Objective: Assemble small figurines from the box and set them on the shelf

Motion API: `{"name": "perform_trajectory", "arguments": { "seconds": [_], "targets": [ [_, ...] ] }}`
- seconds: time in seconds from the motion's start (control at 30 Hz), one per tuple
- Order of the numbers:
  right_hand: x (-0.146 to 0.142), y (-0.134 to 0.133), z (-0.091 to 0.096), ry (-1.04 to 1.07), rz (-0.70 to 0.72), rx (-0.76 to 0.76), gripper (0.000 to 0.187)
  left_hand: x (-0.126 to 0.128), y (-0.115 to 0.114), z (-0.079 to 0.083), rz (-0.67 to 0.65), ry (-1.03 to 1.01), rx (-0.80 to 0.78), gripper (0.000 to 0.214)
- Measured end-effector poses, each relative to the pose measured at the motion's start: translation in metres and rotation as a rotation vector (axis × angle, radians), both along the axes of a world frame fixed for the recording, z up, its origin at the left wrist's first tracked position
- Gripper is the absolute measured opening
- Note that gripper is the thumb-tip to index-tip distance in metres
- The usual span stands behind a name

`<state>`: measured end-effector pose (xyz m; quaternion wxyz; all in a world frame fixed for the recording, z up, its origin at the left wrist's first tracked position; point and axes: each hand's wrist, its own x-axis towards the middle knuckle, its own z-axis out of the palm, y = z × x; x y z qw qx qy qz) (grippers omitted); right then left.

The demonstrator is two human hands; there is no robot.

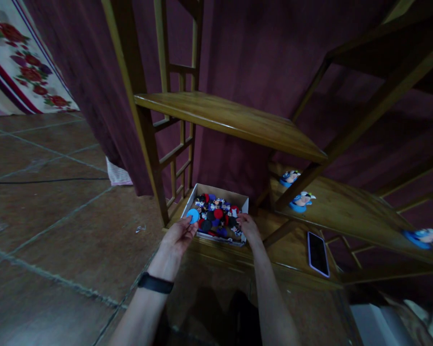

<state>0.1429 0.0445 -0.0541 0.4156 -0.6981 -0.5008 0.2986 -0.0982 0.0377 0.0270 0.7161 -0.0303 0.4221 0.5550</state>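
Picking seemed underway — the left hand (178,235) pinched a disc (192,216), the right hand (248,228), hold unclear, was at the box (231,195); careful lifting seemed needed.

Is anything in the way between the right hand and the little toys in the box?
Nothing that I can see. The right hand is at the right side of the open-topped box, with its fingertips right by the little toys. The wooden shelf is higher up, not between them.
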Motion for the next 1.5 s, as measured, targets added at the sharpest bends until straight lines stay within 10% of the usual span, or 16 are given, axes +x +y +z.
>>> {"name": "perform_trajectory", "arguments": {
  "seconds": [0.23,0.67,0.9,1.1,1.5],
  "targets": [
    [0.006,0.002,0.009,-0.056,-0.173,-0.034,0.031,-0.007,0.001,0.005,0.021,0.036,-0.036,0.016],
    [-0.065,0.047,0.015,-0.477,0.116,-0.099,0.037,-0.033,0.009,0.009,0.028,0.008,0.0,0.016],
    [-0.092,0.011,0.011,-0.698,0.274,-0.195,0.053,-0.043,0.011,0.012,0.022,-0.016,0.017,0.017],
    [-0.073,-0.006,0.016,-0.688,0.379,-0.171,0.022,-0.047,0.01,0.012,0.025,-0.002,0.026,0.018],
    [-0.093,0.056,0.014,-0.751,0.08,-0.133,0.032,-0.041,0.01,0.011,0.02,-0.01,0.063,0.023]
  ]
}}
